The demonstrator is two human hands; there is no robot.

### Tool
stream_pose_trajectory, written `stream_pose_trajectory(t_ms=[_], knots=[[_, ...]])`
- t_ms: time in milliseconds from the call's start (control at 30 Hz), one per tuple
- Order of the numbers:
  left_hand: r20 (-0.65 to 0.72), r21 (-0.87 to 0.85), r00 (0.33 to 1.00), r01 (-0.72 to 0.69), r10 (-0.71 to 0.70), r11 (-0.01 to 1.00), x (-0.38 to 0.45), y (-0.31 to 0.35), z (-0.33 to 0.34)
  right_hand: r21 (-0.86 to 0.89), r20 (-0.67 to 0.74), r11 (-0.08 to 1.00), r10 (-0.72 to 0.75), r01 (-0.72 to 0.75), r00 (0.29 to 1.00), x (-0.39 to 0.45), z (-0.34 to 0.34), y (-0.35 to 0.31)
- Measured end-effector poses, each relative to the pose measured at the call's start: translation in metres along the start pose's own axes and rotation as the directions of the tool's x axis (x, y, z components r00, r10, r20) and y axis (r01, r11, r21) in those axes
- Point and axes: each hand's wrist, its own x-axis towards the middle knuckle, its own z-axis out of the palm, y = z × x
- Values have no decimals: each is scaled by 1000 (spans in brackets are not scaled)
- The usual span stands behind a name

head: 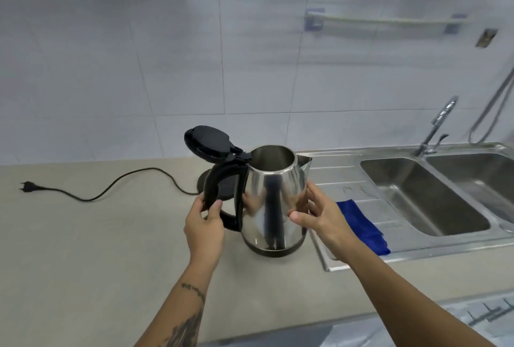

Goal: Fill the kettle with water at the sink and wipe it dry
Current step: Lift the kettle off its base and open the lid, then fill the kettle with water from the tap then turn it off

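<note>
A steel kettle [274, 202] with a black handle and base stands upright near the middle of the beige counter, its black lid [208, 143] hinged open to the left. My left hand [204, 224] is closed around the handle. My right hand [317, 214] presses flat against the kettle's right side, thumb in front. A folded blue cloth [361, 225] lies on the steel draining board just right of the kettle. The sink [422, 193] has two basins, and a chrome tap [436, 127] stands behind them.
The kettle's black power base [219, 184] sits behind it, its cord [111, 185] trailing left across the counter [97, 249] to a loose plug [27, 187]. A towel rail [386, 20] hangs on the tiled wall. A hose [495, 104] hangs at far right.
</note>
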Motion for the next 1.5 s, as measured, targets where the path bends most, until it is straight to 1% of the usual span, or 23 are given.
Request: stream_pose_trajectory(t_ms=[133, 233, 433, 600, 767, 900, 967, 1133, 1300, 1400, 1500], knots=[[114, -36, 993, -9, 13, 999, -16, 28, 48, 44, -75, 997, -65, 68, 995, -11, -55, -11], [198, -73, 980, 0, 15, 997, -33, 47, 90, 80, -89, 990, -111, 118, 990, -23, -105, -15], [318, -116, 948, 12, 26, 993, -94, 73, 184, 71, -140, 986, -140, 151, 980, -46, -222, -13], [378, -77, 926, 28, 3, 997, -141, 80, 264, 70, -172, 987, -133, 147, 976, -62, -314, 0], [366, -60, 930, 59, -33, 996, -174, 77, 331, 73, -222, 991, -94, 113, 970, -67, -383, 18], [382, -22, 922, 70, -57, 997, -184, 73, 383, 127, -251, 987, -60, 94, 966, -57, -430, 31], [383, 3, 921, 73, -69, 997, -185, 68, 407, 123, -257, 990, -39, 72, 966, -48, -450, 39], [364, 33, 925, 101, -106, 994, -172, 45, 462, 90, -257, 996, 14, 10, 966, -16, -487, 60], [335, 64, 934, 107, -123, 992, -155, 23, 510, 100, -235, 994, 60, -38, 970, 28, -516, 76], [315, 106, 942, 86, -115, 991, -147, 15, 533, 151, -219, 982, 142, -110, 965, 52, -534, 87], [253, 184, 964, 41, -87, 982, -137, 9, 555, 150, -208, 970, 220, -191, 953, 76, -550, 100]])
